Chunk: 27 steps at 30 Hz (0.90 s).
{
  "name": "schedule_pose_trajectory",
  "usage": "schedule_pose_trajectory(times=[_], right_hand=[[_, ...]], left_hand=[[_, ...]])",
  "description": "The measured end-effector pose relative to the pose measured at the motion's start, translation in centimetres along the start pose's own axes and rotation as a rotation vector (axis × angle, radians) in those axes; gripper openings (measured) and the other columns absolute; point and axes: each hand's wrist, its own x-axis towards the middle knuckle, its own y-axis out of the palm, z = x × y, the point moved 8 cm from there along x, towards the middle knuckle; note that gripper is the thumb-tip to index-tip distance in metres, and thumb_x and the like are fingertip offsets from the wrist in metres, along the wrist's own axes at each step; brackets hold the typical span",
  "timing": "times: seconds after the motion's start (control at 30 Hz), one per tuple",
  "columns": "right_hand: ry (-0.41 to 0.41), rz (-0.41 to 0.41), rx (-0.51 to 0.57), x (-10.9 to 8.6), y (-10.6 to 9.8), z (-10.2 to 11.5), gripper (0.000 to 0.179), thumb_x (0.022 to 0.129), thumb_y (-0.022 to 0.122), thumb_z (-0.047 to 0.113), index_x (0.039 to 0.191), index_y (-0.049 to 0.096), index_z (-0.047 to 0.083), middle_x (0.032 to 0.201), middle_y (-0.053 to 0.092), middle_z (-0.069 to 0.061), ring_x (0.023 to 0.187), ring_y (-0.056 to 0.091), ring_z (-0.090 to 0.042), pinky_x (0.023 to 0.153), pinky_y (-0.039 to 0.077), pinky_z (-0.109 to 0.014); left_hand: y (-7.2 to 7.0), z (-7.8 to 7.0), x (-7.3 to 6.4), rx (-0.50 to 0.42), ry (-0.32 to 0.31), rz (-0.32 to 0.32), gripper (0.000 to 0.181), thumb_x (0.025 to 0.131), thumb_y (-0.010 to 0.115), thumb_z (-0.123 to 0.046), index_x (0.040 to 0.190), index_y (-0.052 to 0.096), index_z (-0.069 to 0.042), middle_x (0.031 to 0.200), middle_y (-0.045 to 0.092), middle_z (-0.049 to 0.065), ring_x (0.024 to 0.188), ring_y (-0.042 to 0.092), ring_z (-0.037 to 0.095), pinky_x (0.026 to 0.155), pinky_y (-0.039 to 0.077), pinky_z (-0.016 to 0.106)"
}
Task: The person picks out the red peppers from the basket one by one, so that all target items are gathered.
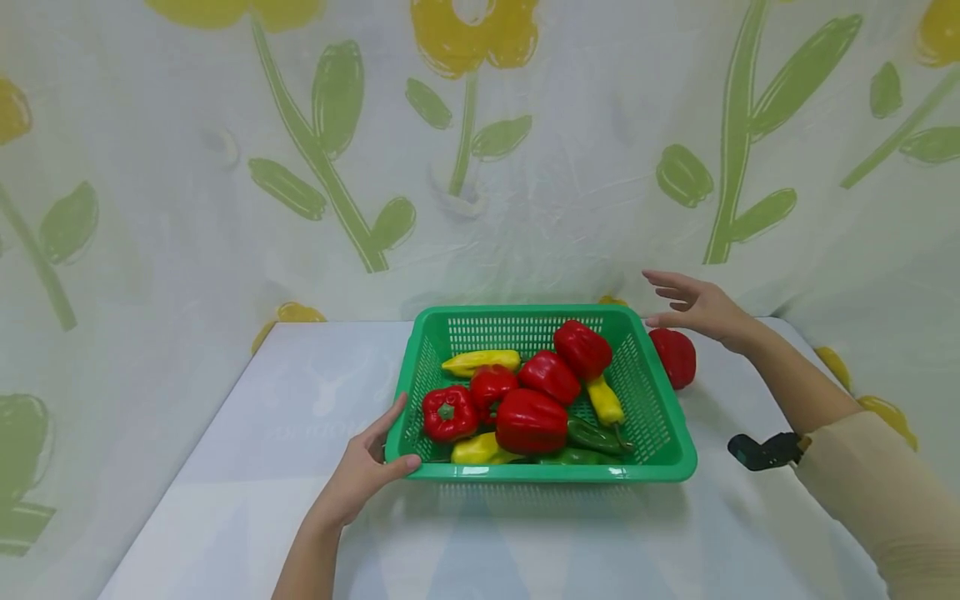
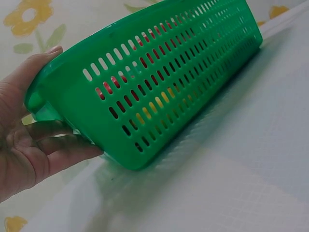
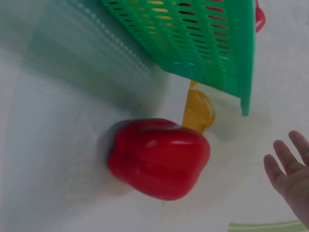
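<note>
A green plastic basket (image 1: pixel 585 473) with slotted sides holds several red bell peppers (image 1: pixel 532 421), long yellow peppers (image 1: pixel 480 362) and green peppers (image 1: pixel 596 435). My left hand (image 1: pixel 358 473) grips its near left corner; the left wrist view shows the thumb over the rim (image 2: pixel 72 48) and the other fingers against the outer wall. My right hand (image 1: pixel 701 310) is raised beside the far right corner with its fingers extended, holding nothing. Below that hand, one red bell pepper (image 3: pixel 161 159) sits on the table outside the basket, close to its right wall.
The white table (image 1: pixel 285 417) has pale blue patterns towards the front. Behind it hangs a light cloth (image 1: pixel 570 208) printed with yellow flowers and green leaves. A small black device (image 1: pixel 765 452) sticks out from the right sleeve.
</note>
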Motion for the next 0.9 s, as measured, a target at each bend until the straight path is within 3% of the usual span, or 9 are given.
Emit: schedule_pose_trajectory(times=[0.57,0.9], right_hand=[[-0.086,0.157,-0.010,3.2,3.2,5.1,0.073,0.082,0.071,0.024,0.146,0.036,0.014,0.150,0.035,-0.014,0.132,0.037,-0.040,0.094,0.044,-0.057],[-0.085,0.268,0.027,5.0,6.6,5.4,0.070,0.085,0.068,0.024,0.145,0.036,0.008,0.149,0.034,-0.017,0.132,0.036,-0.042,0.097,0.043,-0.054]], left_hand=[[-0.1,0.0,0.1,-0.011,-0.001,0.006,0.082,0.083,0.071,-0.014,0.151,0.026,-0.018,0.155,0.023,0.013,0.129,0.040,0.037,0.089,0.051,0.028],[-0.1,0.0,0.1,-0.020,-0.007,0.005,0.081,0.083,0.072,-0.014,0.151,0.026,-0.018,0.154,0.024,0.014,0.124,0.045,0.034,0.087,0.052,0.026]])
